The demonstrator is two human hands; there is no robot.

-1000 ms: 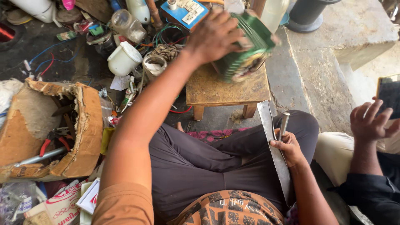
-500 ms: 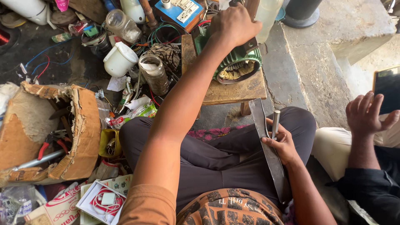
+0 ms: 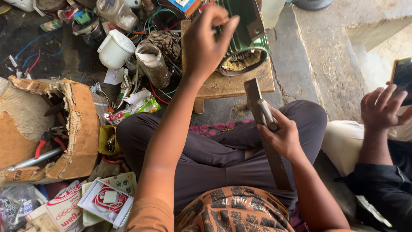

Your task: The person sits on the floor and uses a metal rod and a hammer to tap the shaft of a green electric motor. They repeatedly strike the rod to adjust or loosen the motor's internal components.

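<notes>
A green electric motor (image 3: 244,43) lies on its side on a small wooden stool (image 3: 227,83), its open end with copper windings facing me. My left hand (image 3: 208,41) reaches over it with bent fingers pressed on the housing's left side. My right hand (image 3: 281,135) rests over my thigh and grips a long flat metal bar (image 3: 274,165) together with a short metal rod (image 3: 265,112). The bar's upper end points at the stool.
A torn cardboard box (image 3: 79,124) with red-handled pliers sits at left. A white jug (image 3: 113,49), a glass jar (image 3: 152,64), tangled wires and packets crowd the floor. Another person's hand (image 3: 382,107) and phone (image 3: 403,75) are at right, beside a concrete step (image 3: 334,56).
The motor has been tipped from a tilted hold down onto the stool with its open end toward me. My left hand slid to its left side. My right hand kept the bar and rod.
</notes>
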